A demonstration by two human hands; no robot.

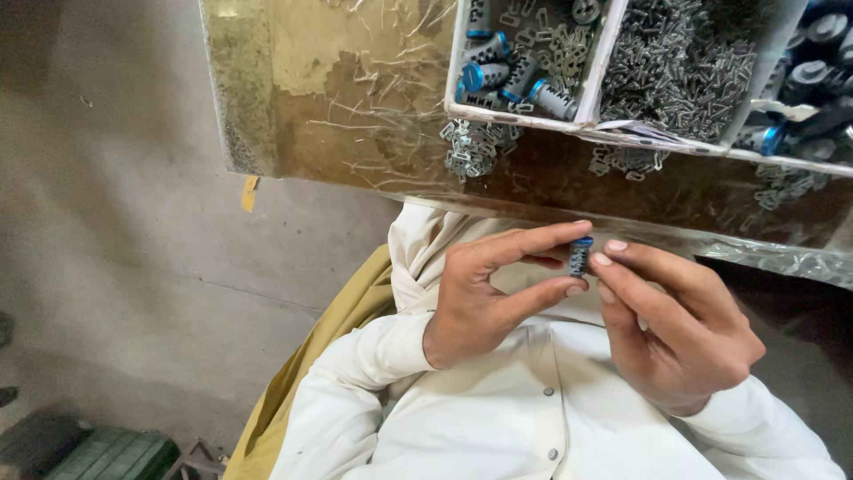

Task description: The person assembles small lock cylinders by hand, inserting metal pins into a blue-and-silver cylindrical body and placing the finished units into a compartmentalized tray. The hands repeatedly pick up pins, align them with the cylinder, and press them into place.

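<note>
My left hand pinches a small dark cylindrical part with a blue end between forefinger and thumb, in front of my white shirt. The fingertips of my right hand touch the same part from the right side. Both hands are just below the near edge of a worn brown table. On the table stands a white divided tray. One compartment holds similar blue-ended cylinders, and the one beside it holds a heap of small metal clips.
A further tray compartment at the right holds dark round parts. Loose metal clips lie on the table in front of the tray. Concrete floor spreads to the left, with a green crate at the bottom left.
</note>
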